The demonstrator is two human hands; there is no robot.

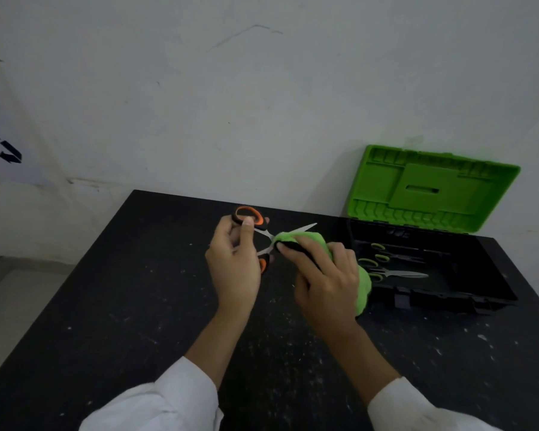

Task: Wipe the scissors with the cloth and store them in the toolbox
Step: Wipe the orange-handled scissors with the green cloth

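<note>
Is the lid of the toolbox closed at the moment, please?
No, the green lid stands raised behind the black toolbox, and scissors show inside it.

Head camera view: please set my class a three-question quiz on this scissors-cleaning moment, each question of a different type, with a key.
1. True or false: the toolbox lid stands open.
2. What does the right hand press onto the scissors? A. brush B. cloth C. sponge
3. Fill the gap: the left hand grips scissors with black and ____ handles.
Key: 1 true; 2 B; 3 orange.
</note>
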